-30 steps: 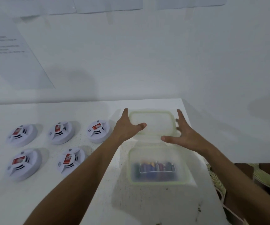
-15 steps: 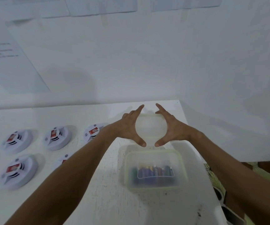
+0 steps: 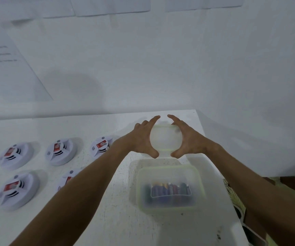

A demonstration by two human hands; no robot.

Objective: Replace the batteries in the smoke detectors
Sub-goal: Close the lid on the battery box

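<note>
Both hands on lid [image 3: 166, 138]: left hand [image 3: 143, 137], right hand [image 3: 187, 137], fingers curled around edges. Battery box [image 3: 169, 187] just below grip.

A plain indoor room: white table [image 3: 107, 219] against bare white wall [image 3: 161, 68].

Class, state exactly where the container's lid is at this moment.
In the head view, the lid is right of centre, held between the left hand and right hand, beyond the open battery container.

Batteries [image 3: 169, 189] blurred, perhaps a dozen
</note>
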